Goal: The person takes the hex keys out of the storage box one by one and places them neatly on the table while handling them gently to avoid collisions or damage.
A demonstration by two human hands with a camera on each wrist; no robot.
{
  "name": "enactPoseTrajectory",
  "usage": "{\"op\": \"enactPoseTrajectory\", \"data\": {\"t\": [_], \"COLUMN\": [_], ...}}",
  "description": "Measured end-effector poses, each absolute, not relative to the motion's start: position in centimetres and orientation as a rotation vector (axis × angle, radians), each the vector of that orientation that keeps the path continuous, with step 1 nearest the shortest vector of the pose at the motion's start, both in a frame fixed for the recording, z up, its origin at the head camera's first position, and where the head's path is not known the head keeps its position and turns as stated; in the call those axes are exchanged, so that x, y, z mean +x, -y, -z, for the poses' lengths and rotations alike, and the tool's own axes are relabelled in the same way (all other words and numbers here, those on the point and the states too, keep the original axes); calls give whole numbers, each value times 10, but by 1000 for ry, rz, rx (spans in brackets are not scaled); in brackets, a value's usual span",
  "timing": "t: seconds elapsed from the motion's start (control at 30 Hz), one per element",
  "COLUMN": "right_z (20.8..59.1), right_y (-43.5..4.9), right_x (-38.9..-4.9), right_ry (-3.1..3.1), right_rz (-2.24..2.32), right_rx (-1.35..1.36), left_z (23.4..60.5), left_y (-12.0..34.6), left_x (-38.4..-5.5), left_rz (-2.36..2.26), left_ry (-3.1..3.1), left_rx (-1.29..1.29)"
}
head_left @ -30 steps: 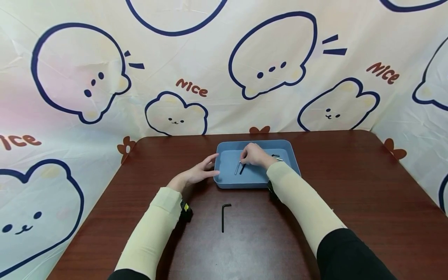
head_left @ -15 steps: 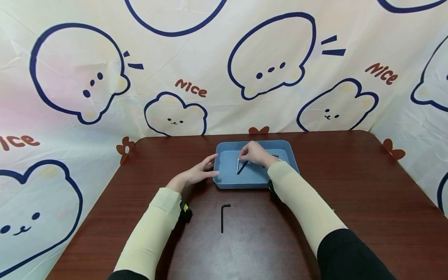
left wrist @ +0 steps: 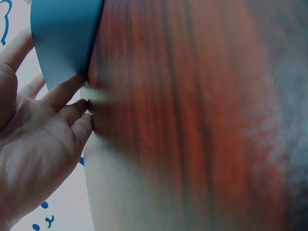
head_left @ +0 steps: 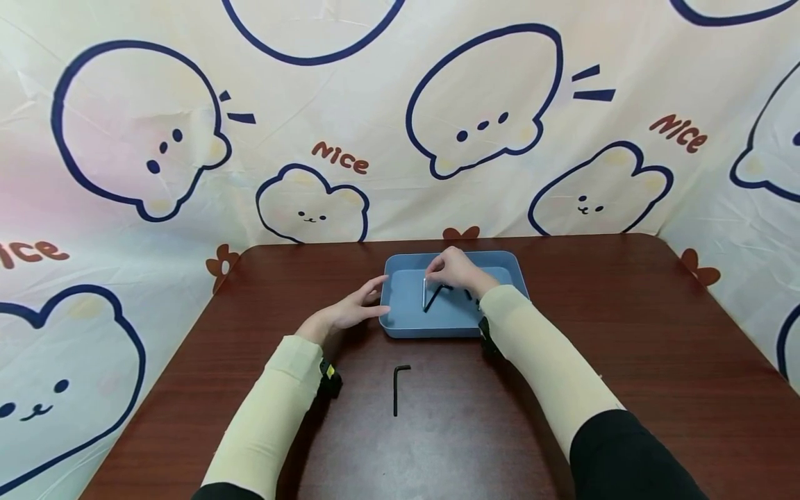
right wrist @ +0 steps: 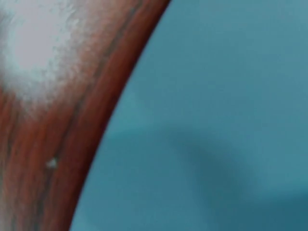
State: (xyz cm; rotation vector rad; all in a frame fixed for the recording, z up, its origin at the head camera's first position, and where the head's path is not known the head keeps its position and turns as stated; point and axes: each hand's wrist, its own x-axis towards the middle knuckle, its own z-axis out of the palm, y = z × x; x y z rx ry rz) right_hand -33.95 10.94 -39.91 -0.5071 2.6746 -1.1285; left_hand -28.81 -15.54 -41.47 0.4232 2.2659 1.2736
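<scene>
A blue tray (head_left: pixel 412 332) sits toward the far side of the table. My right hand (head_left: pixel 459 269) reaches over it, with fingertips and thumb pinching the top of a thin silver hex key (head_left: pixel 424 296), which points down toward the tray floor. Right beside that lies a black hex key (head_left: pixel 434 298), its short arm partly under the hand. On the left, my left hand (head_left: pixel 350 311) has its fingers spread and rests fingertips at the tray's side; the left wrist view shows those fingers against the blue wall (left wrist: pixel 65 43). Only tray and table appear in the right wrist view.
Another black hex key (head_left: pixel 396 390) lies on the brown table (head_left: pixel 437 430) in front of the tray. A small dark piece (head_left: pixel 468 295) shows in the tray near the right wrist. A printed cloth (head_left: pixel 400 139) hangs behind the table.
My right hand has moved slightly left and back, and the silver hex key stands steeper. The black hex key beside it has swung round, showing its short arm. My left hand has stayed put.
</scene>
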Motion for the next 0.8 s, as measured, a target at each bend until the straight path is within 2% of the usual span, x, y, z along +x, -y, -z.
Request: {"op": "enactPoseTrajectory", "data": {"t": [0.23,0.8], "right_z": [393,374], "right_y": [-109,-108], "right_x": [-338,-332], "right_ry": [-2658,-2688], "right_rz": [1153,1105], "right_rx": [-487,-632], "left_z": [415,415], "left_y": [156,155], "left_x": [-289,-289], "left_rz": [-1274,-1262], "left_ry": [-2257,-2265], "left_rx": [409,424]}}
